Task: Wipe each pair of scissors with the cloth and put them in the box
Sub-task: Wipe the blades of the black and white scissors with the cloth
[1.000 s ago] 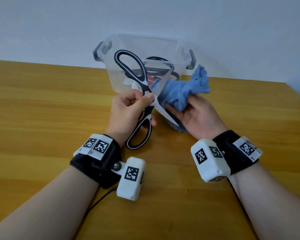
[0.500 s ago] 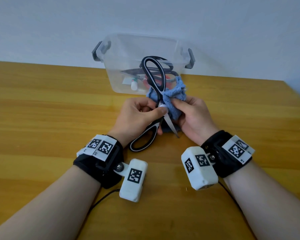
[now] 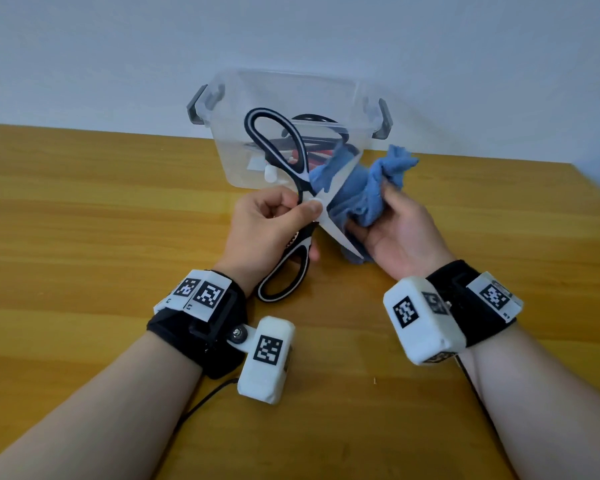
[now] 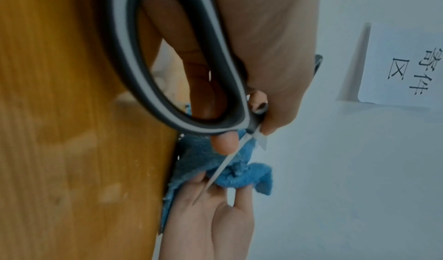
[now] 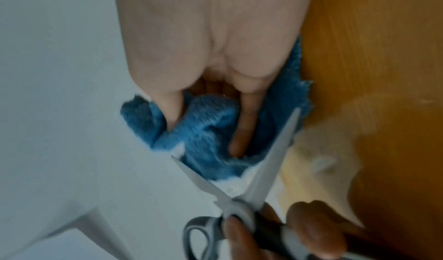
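My left hand (image 3: 274, 220) grips a pair of black-and-white scissors (image 3: 284, 157) at the pivot, blades spread wide apart. One handle loop points up in front of the box, the other (image 4: 182, 74) hangs below my palm. My right hand (image 3: 392, 230) holds a bunched blue cloth (image 3: 357, 192) between the two blades (image 5: 275, 150), thumb pressed into the folds. The clear plastic box (image 3: 291, 95) with grey latches stands behind, with other scissors inside it, partly hidden.
The wooden table (image 3: 84, 209) runs wide to the left and right of my hands. A plain pale wall (image 3: 291, 29) rises right behind the box. A thin black cable (image 3: 201, 400) trails from my left wrist band.
The scissors' blades have swung apart from nearly closed. My right hand has drawn the cloth out to the right, and the cloth now sits between the spread blades.
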The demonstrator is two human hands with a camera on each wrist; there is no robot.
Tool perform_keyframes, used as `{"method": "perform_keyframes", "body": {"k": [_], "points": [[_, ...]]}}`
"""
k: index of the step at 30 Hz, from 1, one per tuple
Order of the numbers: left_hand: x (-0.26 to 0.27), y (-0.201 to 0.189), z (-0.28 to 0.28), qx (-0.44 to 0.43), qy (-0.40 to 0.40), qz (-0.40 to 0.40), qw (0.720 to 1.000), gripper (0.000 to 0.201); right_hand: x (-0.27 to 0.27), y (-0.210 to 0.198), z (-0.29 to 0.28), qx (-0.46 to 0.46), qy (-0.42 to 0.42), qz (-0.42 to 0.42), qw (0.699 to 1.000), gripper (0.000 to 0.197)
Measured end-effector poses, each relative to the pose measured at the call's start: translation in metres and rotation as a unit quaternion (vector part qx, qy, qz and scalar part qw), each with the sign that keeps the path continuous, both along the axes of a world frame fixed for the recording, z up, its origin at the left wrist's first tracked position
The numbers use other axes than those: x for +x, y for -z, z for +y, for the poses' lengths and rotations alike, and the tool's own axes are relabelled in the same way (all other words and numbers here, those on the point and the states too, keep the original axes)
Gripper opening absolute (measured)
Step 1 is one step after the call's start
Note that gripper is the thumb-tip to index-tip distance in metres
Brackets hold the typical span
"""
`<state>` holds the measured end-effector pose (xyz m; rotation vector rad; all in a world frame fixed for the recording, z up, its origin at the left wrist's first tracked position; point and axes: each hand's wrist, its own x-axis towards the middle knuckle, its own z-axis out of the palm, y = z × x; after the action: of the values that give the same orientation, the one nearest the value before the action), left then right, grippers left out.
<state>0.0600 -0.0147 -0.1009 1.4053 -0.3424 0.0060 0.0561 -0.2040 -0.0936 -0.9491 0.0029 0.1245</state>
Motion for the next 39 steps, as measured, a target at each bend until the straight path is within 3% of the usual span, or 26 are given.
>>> {"method": "perform_keyframes", "body": {"k": [4,9,15,21,27,31,35,39], "points": [[0.002,0.004,0.000,0.008,-0.029,-0.018,0.999,0.043,-0.012,0.003,0.016,-0.190,-0.085,-0.070,0.976,0.018],[0.001,0.004,0.000,0.016,-0.063,-0.017,0.998,0.037,-0.013,0.002,0.014,-0.281,-0.095,-0.087,0.951,0.012],[-0.003,-0.004,0.001,-0.021,-0.077,-0.049,0.996,0.046,-0.011,0.003,0.010,-0.250,-0.071,-0.077,0.963,0.017],[0.001,-0.004,0.008,-0.094,-0.198,0.008,0.976,0.031,0.002,0.006,-0.001,-0.154,0.015,-0.001,0.988,0.020],[0.003,-0.004,0.009,-0.092,-0.217,0.016,0.972,0.024,0.010,0.011,-0.011,-0.035,0.051,0.050,0.997,0.040],[0.001,-0.007,0.009,-0.103,-0.235,0.019,0.966,0.023,0.003,0.013,-0.010,-0.041,0.074,0.047,0.995,0.037],[-0.004,-0.018,0.008,-0.107,-0.237,0.042,0.965,0.028,-0.007,0.001,-0.007,-0.070,0.060,0.061,0.994,0.018],[-0.011,-0.041,0.012,-0.096,-0.213,0.096,0.968,0.027,-0.026,-0.019,-0.010,-0.100,0.054,0.102,0.988,0.024]]}}
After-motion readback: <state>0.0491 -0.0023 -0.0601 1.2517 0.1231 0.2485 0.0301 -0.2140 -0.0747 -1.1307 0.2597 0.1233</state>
